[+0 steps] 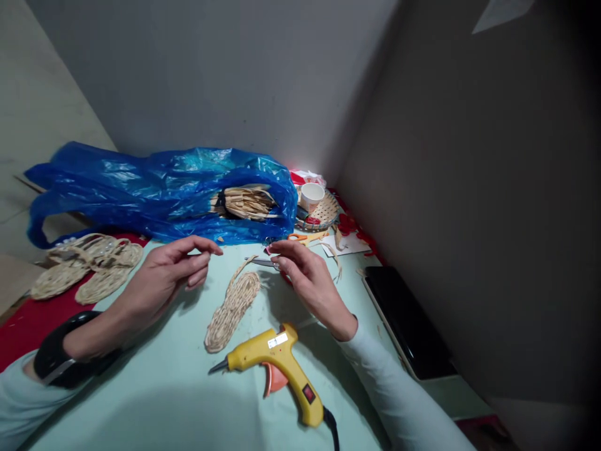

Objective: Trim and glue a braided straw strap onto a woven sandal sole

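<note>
My left hand point(171, 272) hovers over the pale green tabletop point(154, 388), thumb and forefinger pinched together; what they hold is too thin to make out. My right hand point(303, 279) is closed with its fingertips on a thin grey metal tool point(258, 261) that points left. Between and just below the hands lies a woven straw sole point(232, 310) with a loose strand at its top. A yellow glue gun point(277, 360) lies nearer to me, nozzle to the left, below my right wrist.
A blue plastic bag point(154, 188) holding straw strips point(244, 202) lies along the back. Woven straw sandals point(87, 266) rest on a red cloth point(28, 322) at left. A basket point(328, 216) with a paper cup point(311, 195), orange scissors point(305, 237) and a black flat device point(406, 322) sit at right by the wall.
</note>
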The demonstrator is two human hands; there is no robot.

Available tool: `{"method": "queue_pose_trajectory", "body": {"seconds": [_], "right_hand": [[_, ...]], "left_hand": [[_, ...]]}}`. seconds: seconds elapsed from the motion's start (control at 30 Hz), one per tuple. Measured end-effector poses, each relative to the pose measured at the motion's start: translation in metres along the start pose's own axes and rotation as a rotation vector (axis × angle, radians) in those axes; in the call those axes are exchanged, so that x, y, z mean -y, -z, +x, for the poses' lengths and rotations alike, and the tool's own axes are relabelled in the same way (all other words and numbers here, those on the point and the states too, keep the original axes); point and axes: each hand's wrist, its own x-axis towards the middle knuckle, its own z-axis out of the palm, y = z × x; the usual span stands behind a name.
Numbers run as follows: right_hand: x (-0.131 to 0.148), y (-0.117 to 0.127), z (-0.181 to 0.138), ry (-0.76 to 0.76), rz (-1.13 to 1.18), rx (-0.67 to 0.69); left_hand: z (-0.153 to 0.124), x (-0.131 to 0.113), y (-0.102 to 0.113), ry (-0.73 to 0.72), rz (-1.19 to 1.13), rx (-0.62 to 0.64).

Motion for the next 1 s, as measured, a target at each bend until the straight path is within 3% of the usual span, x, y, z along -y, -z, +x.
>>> {"method": "queue_pose_trajectory", "body": {"seconds": [0.33, 0.5, 0.77, 1.0], "right_hand": [[-0.002, 0.0, 0.002, -0.075, 0.217, 0.011], [-0.003, 0.003, 0.003, -0.104, 0.277, -0.014], [-0.01, 0.009, 0.005, -0.139, 0.311, -0.066], [-0.003, 0.01, 0.003, -0.138, 0.293, -0.061]], "left_hand": [[0.005, -0.014, -0.019, -0.053, -0.088, 0.064], [0.011, -0.018, -0.019, -0.107, -0.087, 0.123], [0.026, -0.023, -0.021, -0.128, 0.025, 0.114], [0.039, -0.009, -0.011, -0.096, 0.12, 0.127]]}}
